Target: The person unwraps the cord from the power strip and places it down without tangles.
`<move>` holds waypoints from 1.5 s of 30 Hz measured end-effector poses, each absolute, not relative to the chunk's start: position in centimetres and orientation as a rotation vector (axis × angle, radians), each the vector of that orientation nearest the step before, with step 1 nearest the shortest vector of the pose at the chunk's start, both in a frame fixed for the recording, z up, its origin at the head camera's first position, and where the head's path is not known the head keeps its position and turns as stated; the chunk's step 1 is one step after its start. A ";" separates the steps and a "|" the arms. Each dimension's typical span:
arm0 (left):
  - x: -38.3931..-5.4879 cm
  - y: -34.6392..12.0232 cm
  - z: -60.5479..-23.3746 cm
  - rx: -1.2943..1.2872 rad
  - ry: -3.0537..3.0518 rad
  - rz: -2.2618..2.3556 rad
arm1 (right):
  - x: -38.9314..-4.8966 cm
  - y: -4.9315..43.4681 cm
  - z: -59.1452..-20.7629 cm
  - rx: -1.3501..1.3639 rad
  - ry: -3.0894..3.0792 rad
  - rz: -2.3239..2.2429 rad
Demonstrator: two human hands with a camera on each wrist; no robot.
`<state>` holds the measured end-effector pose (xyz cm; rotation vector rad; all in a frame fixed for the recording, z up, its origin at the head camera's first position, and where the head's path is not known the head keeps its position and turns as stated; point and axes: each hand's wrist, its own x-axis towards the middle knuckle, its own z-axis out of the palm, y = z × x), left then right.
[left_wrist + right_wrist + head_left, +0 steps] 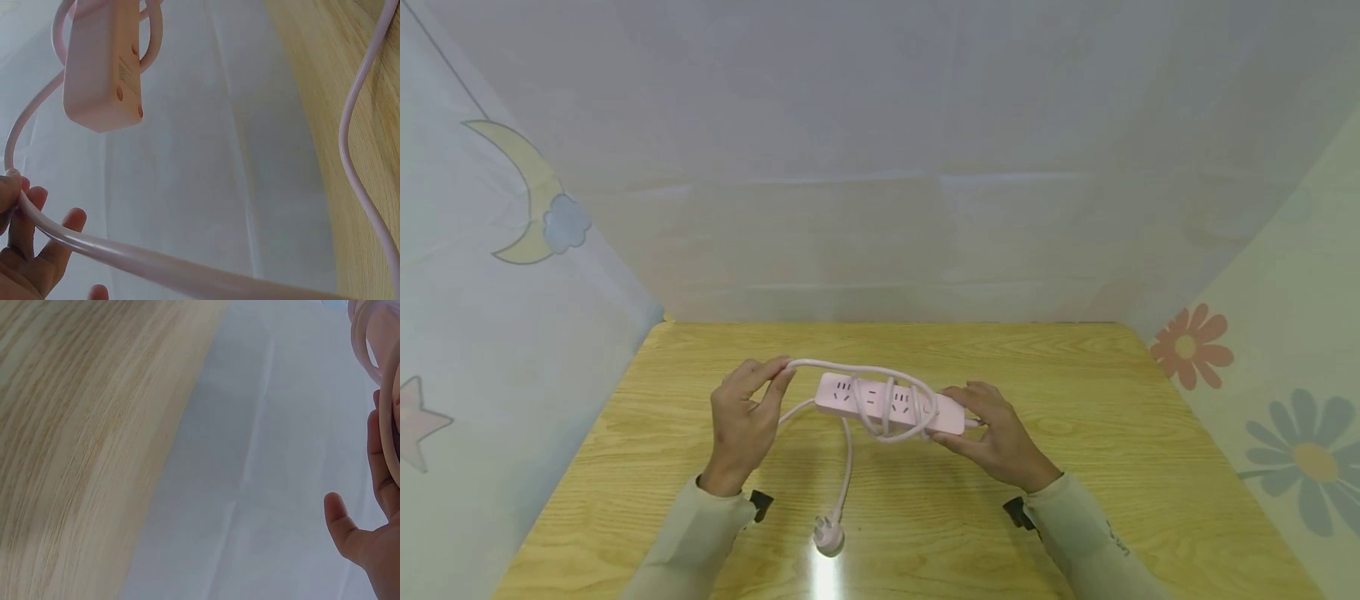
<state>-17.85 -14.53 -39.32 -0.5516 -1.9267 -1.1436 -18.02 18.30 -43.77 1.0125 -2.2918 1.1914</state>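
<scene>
A pink power strip (872, 397) is held above the table, its socket face towards me and its cord (889, 404) looped several times around the body. My right hand (998, 440) grips the strip's right end between thumb and fingers. At the left, my left hand (747, 417) pinches the cord between thumb and index finger, up and away from the strip's left end. In the left wrist view the cord (119, 253) runs past the fingers, with the power strip's (94, 75) end beyond. The pink plug (828, 535) lies on the table at the cord's end, prongs showing.
The wood-grain table (1075, 375) carries the work. Pale cloth walls (880, 242) rise at its back and both sides, printed with a moon, a star and flowers. A small black device (760, 505) sits at the left wrist, another (1019, 512) at the right.
</scene>
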 end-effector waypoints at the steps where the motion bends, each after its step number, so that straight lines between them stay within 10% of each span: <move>1: -17.8 -14.5 -39.3 -0.556 -1.920 -1.149 | -18.0 18.3 -43.8 1.015 -2.290 1.188; 45: -16.7 -16.1 -40.1 -0.833 -1.941 -1.362 | -17.7 18.1 -44.0 0.987 -2.322 1.193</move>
